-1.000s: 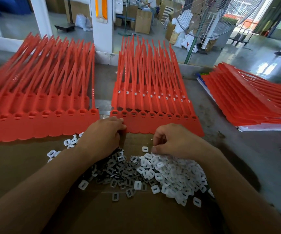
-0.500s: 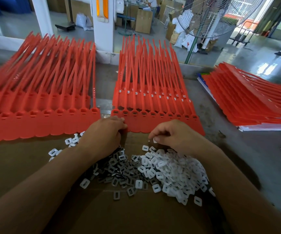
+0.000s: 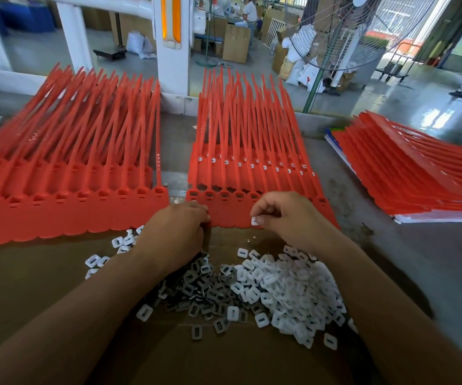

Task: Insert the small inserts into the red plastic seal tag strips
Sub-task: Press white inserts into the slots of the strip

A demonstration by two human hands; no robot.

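A stack of red seal tag strips [image 3: 254, 173] lies in the middle of the bench, its front sheet's tag heads facing me. My left hand [image 3: 177, 229] has its fingers curled on the front edge of that sheet near its left end. My right hand [image 3: 288, 215] hovers over the sheet's lower edge and pinches one small white insert [image 3: 255, 221] between thumb and fingers. A heap of white inserts [image 3: 288, 290] lies on brown cardboard [image 3: 43, 287] below my hands, with darker, shaded ones under my left wrist.
A wider stack of red strips [image 3: 66, 173] lies at the left, and another stack [image 3: 407, 173] on white paper at the right. A white post [image 3: 171, 51] and a standing fan [image 3: 343, 37] rise behind the bench. Grey bench top [image 3: 418, 273] shows right of the cardboard.
My right hand has lifted off the insert heap with one white insert and moved up to the red sheet's lower edge. My left hand has stayed in place.
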